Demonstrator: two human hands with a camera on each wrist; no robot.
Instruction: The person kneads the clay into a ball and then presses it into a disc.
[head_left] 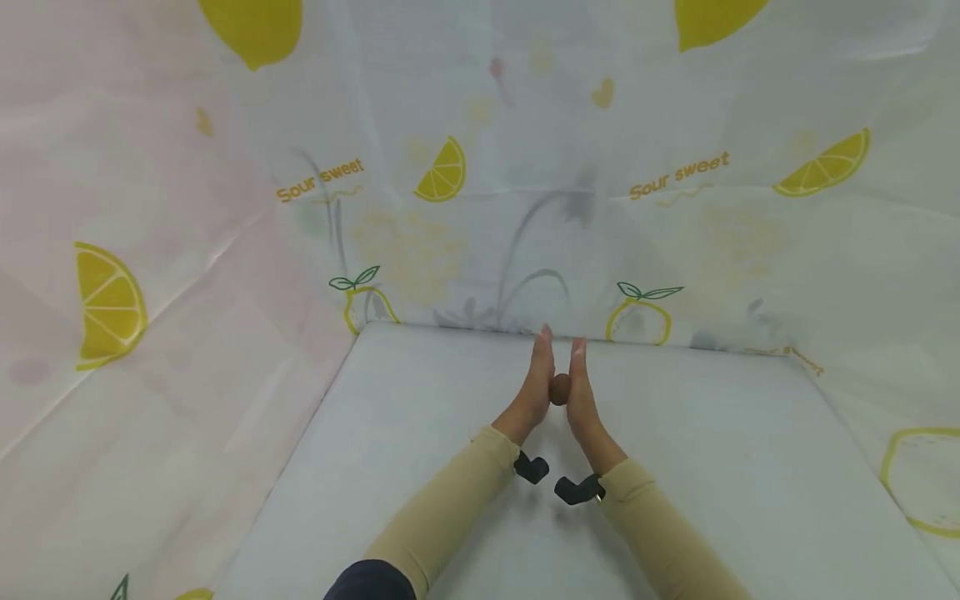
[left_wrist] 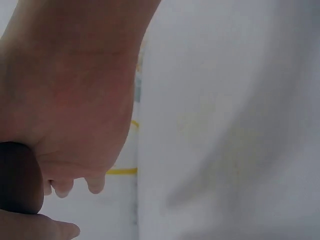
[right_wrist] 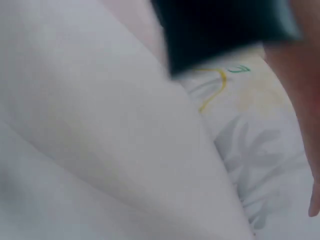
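Observation:
A small brown ball (head_left: 559, 389) is pressed between two palms above the middle of a white tabletop (head_left: 450, 367). My left hand (head_left: 535, 385) bears on it from the left, fingers straight and pointing away. From the other side my right hand (head_left: 583, 392) presses, its fingers also extended. In the left wrist view the dark ball (left_wrist: 20, 177) touches the left palm (left_wrist: 75, 110), and part of the other hand (left_wrist: 35, 227) shows below it. The right wrist view catches only a hand's edge (right_wrist: 307, 100); the ball is out of sight there.
Each wrist carries a black camera mount (head_left: 532, 467). A sheet printed with lemons (head_left: 487, 250) hangs behind the table and along both sides. Shadows of the arms fall on the tabletop.

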